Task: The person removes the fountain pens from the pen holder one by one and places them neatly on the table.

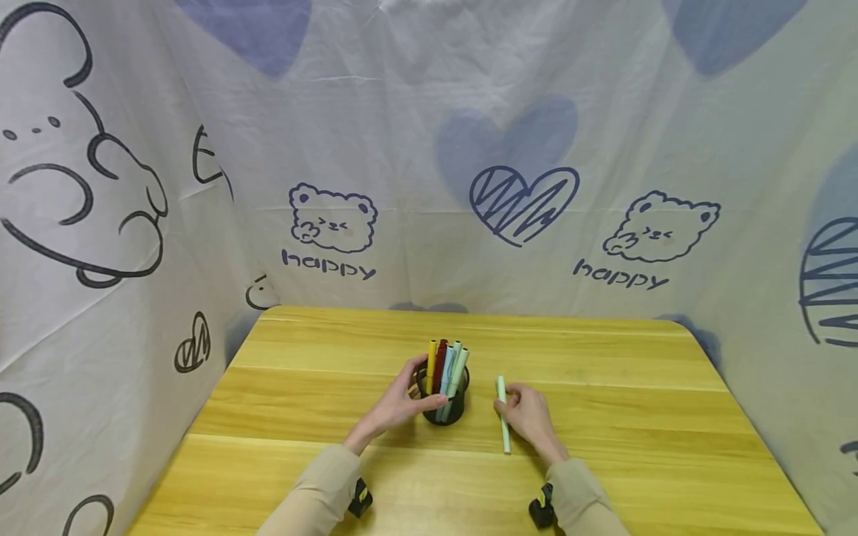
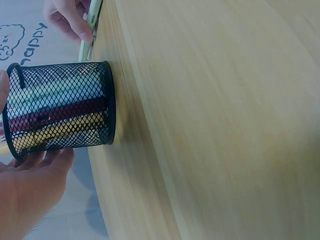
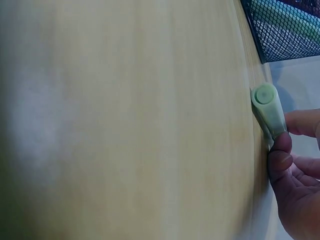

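A black mesh pen holder (image 1: pixel 454 410) stands upright on the table with several capped pens in it: a yellow pen (image 1: pixel 431 368), dark red, a light blue pen (image 1: pixel 447 376) and light green. My left hand (image 1: pixel 400 402) grips the holder from its left side, thumb at the near rim and fingers behind. In the left wrist view the pens show through the mesh (image 2: pixel 60 107). To the right of the holder, my right hand (image 1: pixel 528 415) pinches a light green pen (image 1: pixel 506 435) between thumb and fingers. That pen's round end (image 3: pixel 264 95) faces the right wrist camera, close over the wood.
Both hands work over a wooden table (image 1: pixel 637 402) with a rounded far edge. A white cloth (image 1: pixel 415 246) printed with hearts and bears hangs behind it and at both sides. Each wrist carries a small black camera, such as the right one (image 1: pixel 541 508).
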Tool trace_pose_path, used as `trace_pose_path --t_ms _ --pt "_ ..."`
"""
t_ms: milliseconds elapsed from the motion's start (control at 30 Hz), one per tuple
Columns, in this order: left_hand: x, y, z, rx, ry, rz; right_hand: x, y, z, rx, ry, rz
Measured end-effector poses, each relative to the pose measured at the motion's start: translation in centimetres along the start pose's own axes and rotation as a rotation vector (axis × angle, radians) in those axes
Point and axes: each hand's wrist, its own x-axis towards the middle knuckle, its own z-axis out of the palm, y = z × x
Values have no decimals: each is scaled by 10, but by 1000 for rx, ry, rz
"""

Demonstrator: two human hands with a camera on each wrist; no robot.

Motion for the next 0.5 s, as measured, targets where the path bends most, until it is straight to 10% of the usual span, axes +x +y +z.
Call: trace_pose_path --t_ms 500 --pt "0 -1 0 -8 0 2 0 -2 1 -2 29 7"
